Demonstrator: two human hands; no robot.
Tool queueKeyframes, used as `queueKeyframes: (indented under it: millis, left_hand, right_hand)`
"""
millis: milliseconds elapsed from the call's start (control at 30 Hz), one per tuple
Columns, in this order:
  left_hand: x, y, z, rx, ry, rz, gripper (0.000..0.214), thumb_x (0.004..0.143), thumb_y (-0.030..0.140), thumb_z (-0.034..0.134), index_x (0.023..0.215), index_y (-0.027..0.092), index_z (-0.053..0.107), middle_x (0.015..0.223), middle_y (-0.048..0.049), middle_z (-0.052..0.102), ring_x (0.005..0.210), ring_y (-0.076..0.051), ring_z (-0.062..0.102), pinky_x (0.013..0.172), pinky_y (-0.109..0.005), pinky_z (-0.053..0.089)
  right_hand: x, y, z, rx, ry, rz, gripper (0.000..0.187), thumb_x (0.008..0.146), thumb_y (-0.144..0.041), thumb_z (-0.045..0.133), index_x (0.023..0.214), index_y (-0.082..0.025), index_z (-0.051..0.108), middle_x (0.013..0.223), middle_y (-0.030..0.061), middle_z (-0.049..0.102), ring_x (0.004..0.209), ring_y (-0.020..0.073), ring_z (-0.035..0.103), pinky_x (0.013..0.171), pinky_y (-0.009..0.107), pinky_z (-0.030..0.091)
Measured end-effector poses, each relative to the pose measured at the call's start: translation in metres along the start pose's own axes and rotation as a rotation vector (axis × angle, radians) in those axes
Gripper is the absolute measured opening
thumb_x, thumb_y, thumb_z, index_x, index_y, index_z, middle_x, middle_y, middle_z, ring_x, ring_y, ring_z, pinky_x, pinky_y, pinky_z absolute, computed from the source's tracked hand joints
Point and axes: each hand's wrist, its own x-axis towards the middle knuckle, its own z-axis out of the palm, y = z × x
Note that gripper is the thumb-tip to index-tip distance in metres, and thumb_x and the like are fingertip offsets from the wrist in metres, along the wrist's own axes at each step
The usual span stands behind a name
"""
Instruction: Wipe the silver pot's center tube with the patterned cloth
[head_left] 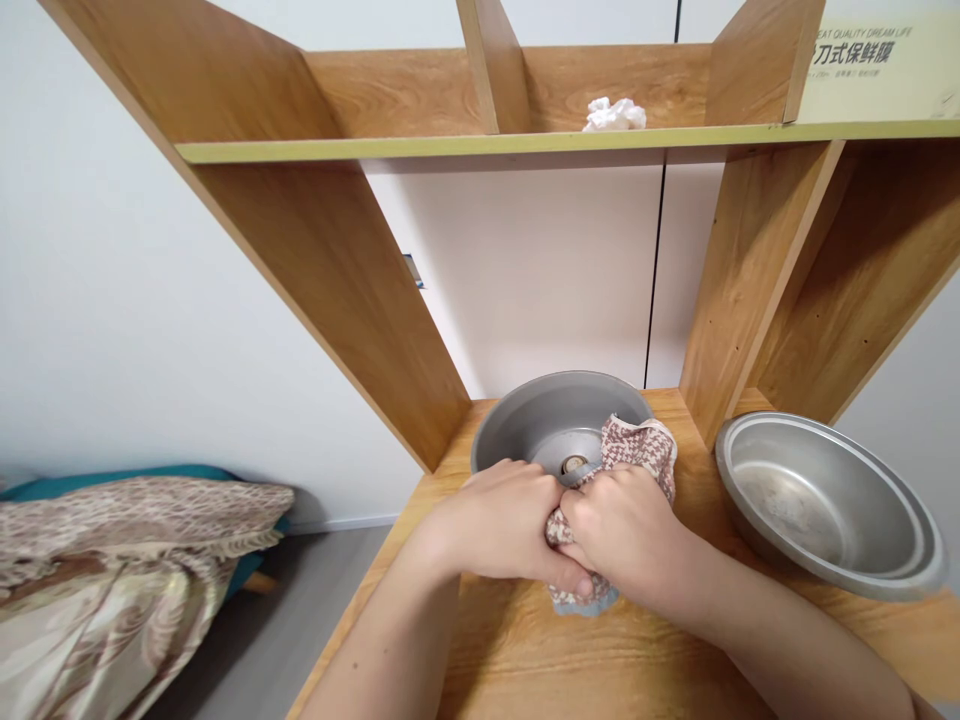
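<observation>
Both my hands are closed round a red-and-white patterned cloth (641, 445) at the near rim of a grey metal pot (540, 415) with a small knob in its bottom. My left hand (499, 520) grips the cloth's lower part, thumb stretched under it. My right hand (630, 535) clutches the cloth from the right, and the cloth bunches up over the pot's rim. The pot stands on a wooden desk (525, 650).
A wide metal basin (825, 500) lies on the desk at the right. Wooden shelf dividers (352, 290) rise on both sides. A crumpled white tissue (615, 115) lies on the upper shelf. A bed with patterned bedding (112, 560) is low at the left.
</observation>
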Motion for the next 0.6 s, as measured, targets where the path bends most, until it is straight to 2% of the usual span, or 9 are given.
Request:
queueKeyframes:
  millis: [600]
  left_hand:
    - [0.0005,0.0009,-0.0006,-0.005,0.013,-0.003,0.053,0.058,0.071,0.072,0.047,0.021,0.057,0.044,0.0051,0.049,0.045,-0.01,0.042,0.05,-0.027,0.028]
  right_hand:
    - [-0.0005,0.0004,0.0007,-0.017,0.017,-0.003,0.021,0.081,-0.034,0.065,0.076,-0.015,0.072,0.072,0.01,0.073,0.062,0.0206,0.067,0.056,0.03,0.043]
